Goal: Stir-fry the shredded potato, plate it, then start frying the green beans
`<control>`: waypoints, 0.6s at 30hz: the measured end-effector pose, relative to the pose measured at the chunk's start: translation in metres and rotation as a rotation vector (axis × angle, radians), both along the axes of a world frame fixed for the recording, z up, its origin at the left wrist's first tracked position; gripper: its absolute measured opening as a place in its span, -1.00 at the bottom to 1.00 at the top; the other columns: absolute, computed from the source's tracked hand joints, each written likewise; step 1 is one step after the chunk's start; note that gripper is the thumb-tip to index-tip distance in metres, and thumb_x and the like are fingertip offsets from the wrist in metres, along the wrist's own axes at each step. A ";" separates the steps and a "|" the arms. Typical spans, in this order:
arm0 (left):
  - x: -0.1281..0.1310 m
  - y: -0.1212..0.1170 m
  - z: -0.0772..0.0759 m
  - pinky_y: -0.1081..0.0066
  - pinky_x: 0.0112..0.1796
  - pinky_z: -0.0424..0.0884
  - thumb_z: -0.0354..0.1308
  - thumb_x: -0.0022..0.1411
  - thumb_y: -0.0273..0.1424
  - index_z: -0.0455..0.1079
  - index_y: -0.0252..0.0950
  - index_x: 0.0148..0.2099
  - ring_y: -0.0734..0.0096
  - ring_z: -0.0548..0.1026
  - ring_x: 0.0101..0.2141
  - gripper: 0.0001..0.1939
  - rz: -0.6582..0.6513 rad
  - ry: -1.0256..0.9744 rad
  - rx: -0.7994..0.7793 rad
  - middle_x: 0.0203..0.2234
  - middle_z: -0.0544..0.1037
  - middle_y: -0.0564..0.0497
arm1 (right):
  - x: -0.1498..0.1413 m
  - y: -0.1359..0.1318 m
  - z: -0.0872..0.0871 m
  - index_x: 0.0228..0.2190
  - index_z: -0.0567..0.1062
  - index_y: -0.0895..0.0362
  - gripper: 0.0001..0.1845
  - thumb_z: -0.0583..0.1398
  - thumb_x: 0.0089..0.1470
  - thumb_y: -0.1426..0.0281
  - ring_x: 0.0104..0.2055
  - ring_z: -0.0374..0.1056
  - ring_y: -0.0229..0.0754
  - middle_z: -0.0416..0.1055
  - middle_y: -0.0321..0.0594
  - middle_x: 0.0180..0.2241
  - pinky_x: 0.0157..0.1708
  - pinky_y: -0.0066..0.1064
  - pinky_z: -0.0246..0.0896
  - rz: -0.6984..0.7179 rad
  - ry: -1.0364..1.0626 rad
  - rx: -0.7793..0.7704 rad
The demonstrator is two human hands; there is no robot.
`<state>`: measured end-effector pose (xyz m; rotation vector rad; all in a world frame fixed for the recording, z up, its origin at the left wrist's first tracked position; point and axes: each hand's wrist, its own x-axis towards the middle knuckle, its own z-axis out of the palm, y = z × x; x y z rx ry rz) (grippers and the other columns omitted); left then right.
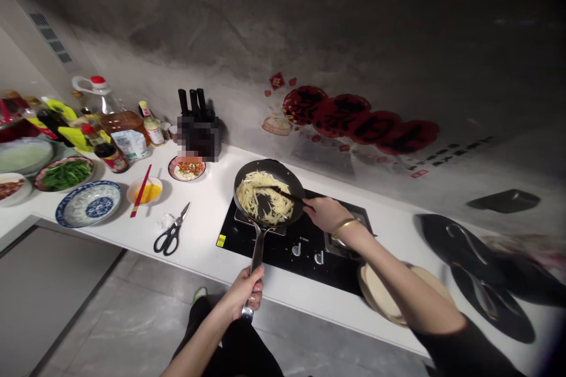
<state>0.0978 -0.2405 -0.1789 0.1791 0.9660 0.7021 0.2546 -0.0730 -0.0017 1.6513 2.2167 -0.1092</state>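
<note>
My left hand [245,291] is wrapped round the metal handle of a dark frying pan [297,182], which sits over the left burner of the black gas stove [274,252]. Pale shredded strips [250,195], which look like potato, lie spread inside the pan. A dark spatula [289,195] reaches into them, its handle closed in my right hand [327,214]. The spatula's tip is partly hidden among the strips. A gold bracelet circles my right wrist.
Scissors [173,230], a bowl of beaten egg [152,193] with red chopsticks across it, and a blue-and-white bowl [75,212] stand left of the stove. Farther left are a plate of chopped greens [66,174] and several bottles. A knife block [201,138] stands by the wall; a round pale board [375,288] lies right.
</note>
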 end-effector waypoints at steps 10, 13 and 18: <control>0.000 0.002 0.001 0.55 -0.70 -0.21 0.24 -0.14 0.05 0.01 -0.18 -0.35 0.75 -0.02 -0.78 -0.44 -0.015 0.014 0.002 -0.71 0.11 0.33 | 0.004 0.008 -0.006 0.06 0.37 0.01 -0.56 0.01 0.15 0.34 -0.08 0.38 -0.10 0.48 -0.14 -0.12 -0.14 -0.38 0.21 0.238 -0.015 -0.075; -0.001 0.001 0.000 0.56 -0.70 -0.20 0.24 -0.15 0.05 0.02 -0.18 -0.35 0.76 -0.03 -0.77 -0.43 -0.018 0.005 0.008 -0.71 0.10 0.33 | 0.028 -0.001 0.019 0.04 0.39 -0.04 -0.57 0.01 0.14 0.33 -0.11 0.40 -0.05 0.49 -0.13 -0.15 -0.18 -0.32 0.22 0.251 -0.152 -0.061; -0.001 0.000 0.001 0.56 -0.69 -0.21 0.24 -0.15 0.04 -0.01 -0.18 -0.36 0.76 -0.03 -0.78 -0.42 -0.005 0.009 0.016 -0.71 0.10 0.33 | 0.010 0.025 0.000 0.12 0.28 0.05 -0.53 -0.07 0.20 0.31 -0.09 0.37 -0.04 0.44 -0.04 -0.09 -0.16 -0.31 0.20 0.190 -0.150 0.041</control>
